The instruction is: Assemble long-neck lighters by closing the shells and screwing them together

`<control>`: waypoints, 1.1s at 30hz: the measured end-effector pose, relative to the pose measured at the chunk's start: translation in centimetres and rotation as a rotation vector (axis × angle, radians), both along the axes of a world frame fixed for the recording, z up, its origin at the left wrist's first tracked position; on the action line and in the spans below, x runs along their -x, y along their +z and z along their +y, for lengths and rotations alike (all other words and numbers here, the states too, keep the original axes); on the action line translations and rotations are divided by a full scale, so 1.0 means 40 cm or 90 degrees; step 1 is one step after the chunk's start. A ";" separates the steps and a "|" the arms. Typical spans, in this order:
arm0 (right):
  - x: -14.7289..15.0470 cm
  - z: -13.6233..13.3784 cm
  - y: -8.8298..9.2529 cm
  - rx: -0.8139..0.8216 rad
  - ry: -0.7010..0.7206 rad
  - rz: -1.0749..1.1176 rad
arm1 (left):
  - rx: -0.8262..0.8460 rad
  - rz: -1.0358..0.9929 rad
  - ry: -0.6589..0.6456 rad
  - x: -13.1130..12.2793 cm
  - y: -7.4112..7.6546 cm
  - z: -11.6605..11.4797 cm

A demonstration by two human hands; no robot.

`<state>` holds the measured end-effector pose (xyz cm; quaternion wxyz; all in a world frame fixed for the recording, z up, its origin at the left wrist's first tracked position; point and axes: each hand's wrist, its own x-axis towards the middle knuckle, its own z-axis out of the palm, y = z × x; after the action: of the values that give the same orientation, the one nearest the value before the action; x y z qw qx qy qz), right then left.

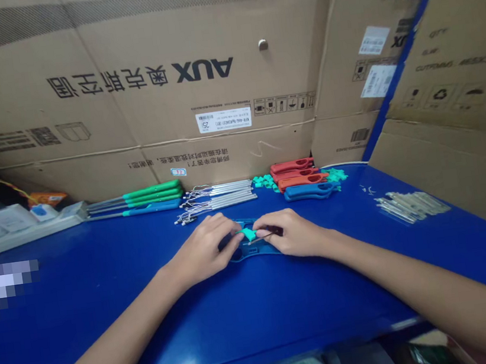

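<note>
Both hands meet over a blue plastic shell (256,252) lying on the blue table. Between their fingertips is a small turquoise piece (249,234). My left hand (213,242) pinches the piece's left side with thumb and index finger. On its right side, my right hand (292,232) has its fingertips closed at the piece and also holds a thin dark tool, whose metal tip points left just below the piece. The hands partly cover the shell's two ends.
Behind the hands lie green-handled rods (155,192), silver rods with wires (226,193), turquoise parts (266,182), red handles (296,175) and blue handles (311,191). Clear packets (411,205) are at right, a power strip (25,228) at left. Cardboard (137,28) walls the back.
</note>
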<state>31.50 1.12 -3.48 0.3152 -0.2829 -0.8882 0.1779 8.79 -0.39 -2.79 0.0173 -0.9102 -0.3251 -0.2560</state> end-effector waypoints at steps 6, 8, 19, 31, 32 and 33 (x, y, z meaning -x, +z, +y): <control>0.003 0.001 -0.011 -0.054 0.021 -0.001 | 0.022 -0.033 -0.008 0.000 -0.006 -0.001; 0.002 0.001 -0.014 -0.073 0.021 0.006 | 0.025 -0.033 -0.009 0.000 -0.008 -0.002; 0.000 0.001 -0.014 -0.088 0.014 -0.007 | 0.022 -0.027 0.001 -0.003 -0.003 -0.009; 0.002 -0.003 -0.012 -0.081 0.021 -0.003 | 0.041 -0.022 -0.014 -0.006 -0.002 -0.011; 0.002 -0.004 -0.011 -0.085 0.020 -0.003 | 0.043 -0.017 -0.013 -0.007 -0.001 -0.012; 0.002 -0.004 -0.011 -0.087 0.020 -0.003 | 0.045 -0.014 -0.011 -0.008 0.001 -0.013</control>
<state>31.41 0.97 -3.92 0.3286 -0.2475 -0.9034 0.1208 9.11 -0.90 -2.76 -0.0206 -0.9102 -0.3263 -0.2542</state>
